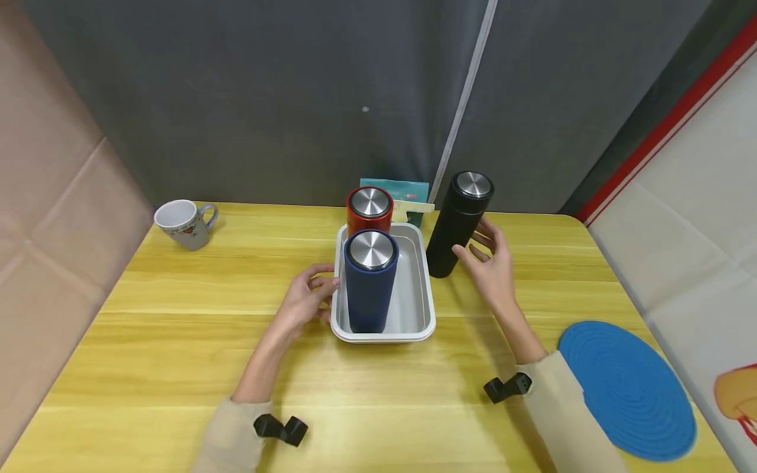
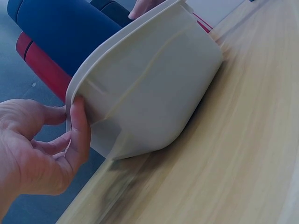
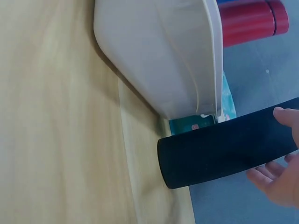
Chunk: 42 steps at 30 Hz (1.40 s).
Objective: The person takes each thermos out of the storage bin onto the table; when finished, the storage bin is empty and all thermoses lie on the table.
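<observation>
A white tray [image 1: 416, 292] rests on the table. Inside it stand a blue thermos flask [image 1: 369, 295] and, behind that, a red thermos flask [image 1: 370, 202], both with silvery lid tops. My left hand [image 1: 304, 299] holds the tray's left rim; thumb and fingers meet its edge in the left wrist view. Outside the tray, at its right, is a black thermos flask [image 1: 452, 230], leaning with its top to the right. My right hand [image 1: 491, 266] grips it from the right, thumb on the near side. Whether its base [image 3: 170, 163] touches the table I cannot tell.
Behind the tray stands a teal packet [image 1: 408, 190], partly hidden. A patterned mug [image 1: 184, 226] is at the back left of the wooden table [image 1: 148, 368]. A round blue mat [image 1: 627, 391] lies at the right. A grey curtain [image 1: 266, 98] hangs behind.
</observation>
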### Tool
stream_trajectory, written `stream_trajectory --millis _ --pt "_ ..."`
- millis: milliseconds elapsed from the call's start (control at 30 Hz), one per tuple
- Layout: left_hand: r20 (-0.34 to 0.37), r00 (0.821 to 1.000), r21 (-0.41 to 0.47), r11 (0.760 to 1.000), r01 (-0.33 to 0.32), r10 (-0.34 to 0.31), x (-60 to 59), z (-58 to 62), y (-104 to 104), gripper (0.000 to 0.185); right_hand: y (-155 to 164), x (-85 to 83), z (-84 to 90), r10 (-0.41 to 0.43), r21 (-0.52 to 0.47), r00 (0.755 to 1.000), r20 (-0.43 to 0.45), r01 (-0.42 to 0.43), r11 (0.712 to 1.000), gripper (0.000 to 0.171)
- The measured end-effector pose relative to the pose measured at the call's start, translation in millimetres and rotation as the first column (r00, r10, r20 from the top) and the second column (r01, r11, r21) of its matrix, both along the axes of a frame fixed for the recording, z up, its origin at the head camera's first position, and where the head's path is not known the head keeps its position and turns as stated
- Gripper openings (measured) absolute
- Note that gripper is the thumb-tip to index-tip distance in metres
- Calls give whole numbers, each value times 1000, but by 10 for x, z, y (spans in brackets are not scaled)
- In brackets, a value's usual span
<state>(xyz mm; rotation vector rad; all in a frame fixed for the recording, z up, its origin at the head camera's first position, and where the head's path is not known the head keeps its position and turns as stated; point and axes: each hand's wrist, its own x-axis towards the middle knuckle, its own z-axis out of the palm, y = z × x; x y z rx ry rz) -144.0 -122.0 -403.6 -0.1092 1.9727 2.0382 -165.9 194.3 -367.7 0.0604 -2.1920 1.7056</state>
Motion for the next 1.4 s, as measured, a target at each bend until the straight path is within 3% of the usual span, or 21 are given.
stream_trajectory --millis 267,467,667,867,1033,1400 --pt "3 1000 5 1000 0 0 -5 -11 11 41 -38 244 -56 30 -22 998 -51 -32 999 67" --pt "14 1000 -2 1000 -11 11 -9 -1 14 41 -247 418 -36 152 25 988 -13 -151 988 73" --pt "17 1000 -4 1000 -11 11 -9 -5 14 41 -479 532 -39 361 54 931 57 -364 930 76" --pt "11 1000 8 1000 -16 16 -7 -24 21 40 -686 563 -38 473 45 876 97 -479 877 82" --pt "18 1000 16 1000 -23 22 -6 -30 22 40 -844 575 -57 493 35 863 110 -499 866 83" --pt "4 1000 42 999 -23 23 -2 -33 23 41 -1017 598 -52 443 92 882 159 -460 883 81"
